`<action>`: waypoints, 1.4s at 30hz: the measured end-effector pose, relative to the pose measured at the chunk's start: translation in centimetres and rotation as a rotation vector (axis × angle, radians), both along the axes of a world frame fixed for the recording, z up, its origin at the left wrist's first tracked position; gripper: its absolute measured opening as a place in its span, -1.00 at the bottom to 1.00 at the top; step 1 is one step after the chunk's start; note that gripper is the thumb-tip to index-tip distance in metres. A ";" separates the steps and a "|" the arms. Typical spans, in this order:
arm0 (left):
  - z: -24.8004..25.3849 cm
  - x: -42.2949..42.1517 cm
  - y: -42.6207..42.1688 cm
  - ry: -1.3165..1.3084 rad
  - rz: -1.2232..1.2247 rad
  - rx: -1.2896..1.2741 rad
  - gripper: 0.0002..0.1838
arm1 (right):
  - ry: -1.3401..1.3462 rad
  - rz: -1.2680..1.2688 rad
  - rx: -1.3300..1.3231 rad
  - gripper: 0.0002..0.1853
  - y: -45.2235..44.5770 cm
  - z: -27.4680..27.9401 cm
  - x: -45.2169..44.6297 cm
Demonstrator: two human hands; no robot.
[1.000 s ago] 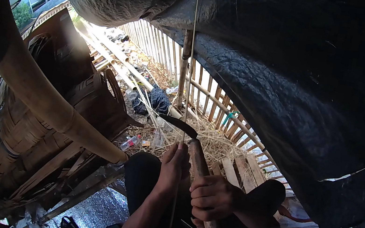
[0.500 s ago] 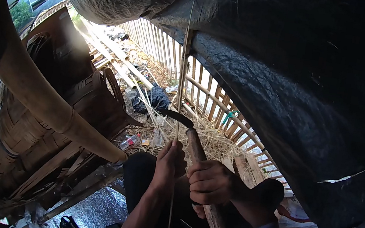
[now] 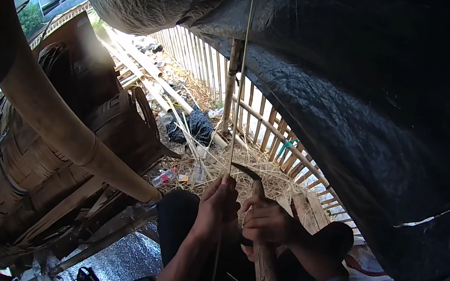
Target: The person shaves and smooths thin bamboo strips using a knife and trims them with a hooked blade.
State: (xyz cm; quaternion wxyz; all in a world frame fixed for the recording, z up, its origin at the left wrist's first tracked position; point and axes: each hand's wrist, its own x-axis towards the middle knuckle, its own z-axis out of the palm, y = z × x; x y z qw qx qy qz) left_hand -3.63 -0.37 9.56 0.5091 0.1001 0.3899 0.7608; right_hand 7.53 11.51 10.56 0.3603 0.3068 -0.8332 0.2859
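Observation:
A long thin strip (image 3: 240, 84), bamboo-like, stands nearly upright in front of me. My left hand (image 3: 218, 202) is closed around its lower part, and the strip runs on down below the fist. My right hand (image 3: 266, 222) grips the wooden handle (image 3: 264, 268) of a curved knife. The dark hooked blade (image 3: 247, 171) points left, its tip at or very near the strip just above my left hand; contact cannot be made out for certain. The handle's butt angles down between my dark-clothed legs (image 3: 176, 214).
A thick bamboo pole (image 3: 65, 122) slants across the left, beside woven bamboo panels (image 3: 29, 163). Black sheeting (image 3: 358, 102) hangs above and right. Beyond are a slatted fence (image 3: 273, 127), straw (image 3: 245, 158), a plastic bottle (image 3: 163, 176) and bamboo poles (image 3: 147, 74).
The strip has shifted slightly right and reaches higher in view. My right hand has tilted the knife more upright, with its blade now closer above my left hand. Both hands keep their hold.

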 end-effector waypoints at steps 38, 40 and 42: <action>-11.1 6.8 2.0 0.902 0.031 0.007 -0.80 | -0.542 -0.801 -0.680 -0.42 -1.4 -7.3 11.0; -11.4 6.6 1.5 0.880 -0.119 -0.127 -0.80 | -0.503 -0.741 -0.735 -0.39 -1.4 -7.5 11.0; -12.2 7.3 1.1 0.830 -0.146 -0.037 -0.81 | -0.425 -0.744 -0.730 -0.42 -1.7 -7.6 10.6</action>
